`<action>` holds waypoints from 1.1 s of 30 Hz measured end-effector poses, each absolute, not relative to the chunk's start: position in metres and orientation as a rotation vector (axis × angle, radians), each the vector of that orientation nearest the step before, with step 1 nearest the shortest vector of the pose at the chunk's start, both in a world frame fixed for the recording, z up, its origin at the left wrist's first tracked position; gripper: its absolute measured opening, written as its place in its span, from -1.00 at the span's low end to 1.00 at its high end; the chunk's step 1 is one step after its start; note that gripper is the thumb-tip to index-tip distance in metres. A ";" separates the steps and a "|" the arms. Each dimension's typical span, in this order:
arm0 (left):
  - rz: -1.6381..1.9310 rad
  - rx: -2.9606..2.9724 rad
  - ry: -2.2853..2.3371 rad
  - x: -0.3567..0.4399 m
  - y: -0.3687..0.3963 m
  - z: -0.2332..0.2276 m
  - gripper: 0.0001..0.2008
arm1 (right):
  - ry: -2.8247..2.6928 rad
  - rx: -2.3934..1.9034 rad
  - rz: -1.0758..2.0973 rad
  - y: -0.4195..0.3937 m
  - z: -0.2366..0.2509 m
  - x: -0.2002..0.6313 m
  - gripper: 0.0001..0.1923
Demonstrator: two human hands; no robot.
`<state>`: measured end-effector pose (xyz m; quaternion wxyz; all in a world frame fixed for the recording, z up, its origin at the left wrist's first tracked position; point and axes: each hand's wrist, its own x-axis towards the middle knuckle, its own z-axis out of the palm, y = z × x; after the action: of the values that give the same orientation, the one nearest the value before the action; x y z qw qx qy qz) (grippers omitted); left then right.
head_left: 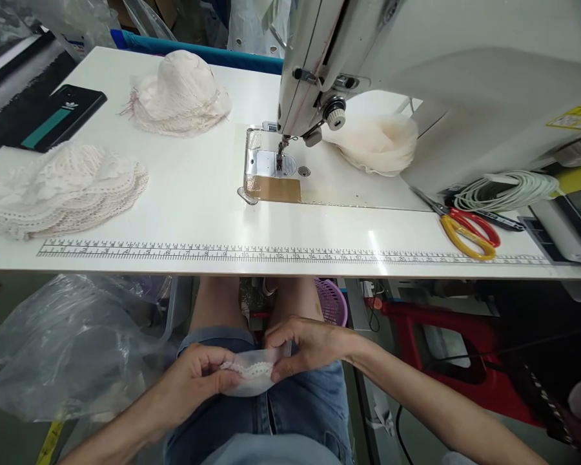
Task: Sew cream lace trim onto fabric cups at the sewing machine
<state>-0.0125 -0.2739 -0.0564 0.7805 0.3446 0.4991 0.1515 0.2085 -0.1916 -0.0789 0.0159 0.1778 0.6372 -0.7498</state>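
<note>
Over my lap, below the table edge, both hands pinch one small white fabric piece with a lace trim. My left hand grips its left end with thumb and fingers. My right hand holds its right end and upper edge. The piece rests above my denim shorts. The sewing machine stands on the white table, its needle and presser foot well above and ahead of my hands.
Two stacks of lace pieces lie at the left, a cream padded piece behind the needle. Red and yellow scissors and a coiled cord sit at the right. A phone lies far left. A plastic bag hangs beside my left knee.
</note>
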 end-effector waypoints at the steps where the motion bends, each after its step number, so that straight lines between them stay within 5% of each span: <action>1: 0.332 0.726 1.072 -0.013 -0.274 -0.056 -0.63 | 1.982 0.544 -2.346 -0.193 -0.079 0.209 -0.73; 24: 0.257 0.848 1.199 -0.019 -0.278 -0.051 -0.56 | 2.177 0.554 -2.304 -0.204 -0.078 0.202 -0.73; 33: 0.086 1.089 1.224 -0.008 -0.262 -0.048 -0.76 | 2.262 0.530 -2.166 -0.204 -0.075 0.197 -0.82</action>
<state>-0.0082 -0.2622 -0.0478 0.6822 0.4853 0.5456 0.0383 0.1967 -0.2040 -0.0749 -0.0174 0.1667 0.7121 -0.6818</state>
